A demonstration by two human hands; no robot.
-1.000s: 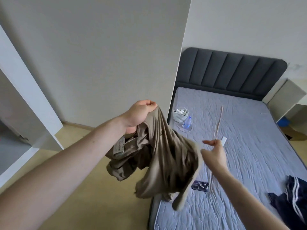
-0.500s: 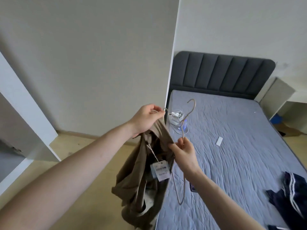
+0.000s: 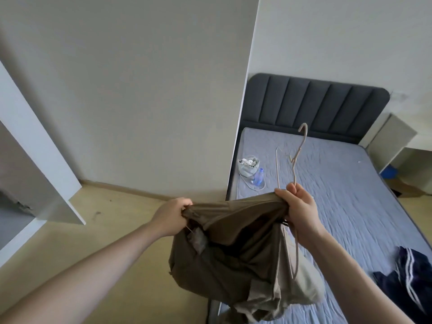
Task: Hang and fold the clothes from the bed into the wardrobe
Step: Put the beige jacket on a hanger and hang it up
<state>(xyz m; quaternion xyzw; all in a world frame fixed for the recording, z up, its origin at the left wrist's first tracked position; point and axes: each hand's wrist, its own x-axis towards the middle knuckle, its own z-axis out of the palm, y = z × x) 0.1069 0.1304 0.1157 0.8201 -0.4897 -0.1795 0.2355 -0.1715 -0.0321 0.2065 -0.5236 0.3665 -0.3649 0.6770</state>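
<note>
While both hands, left hand and right hand, grip the brown garment, its tag is unreadable.

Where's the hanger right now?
In the head view, right of centre: the hanger is in the right hand, hook up over the bed, beside the brown garment.

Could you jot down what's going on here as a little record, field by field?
Setting: bedroom, beside a bed with a dark headboard
Left hand: grips one end of the brown garment
Right hand: holds the garment's other end together with a beige hanger
Garment: stretched between both hands, the rest hanging down
Also on bed: dark striped clothing, small bag, plastic bottle
</note>
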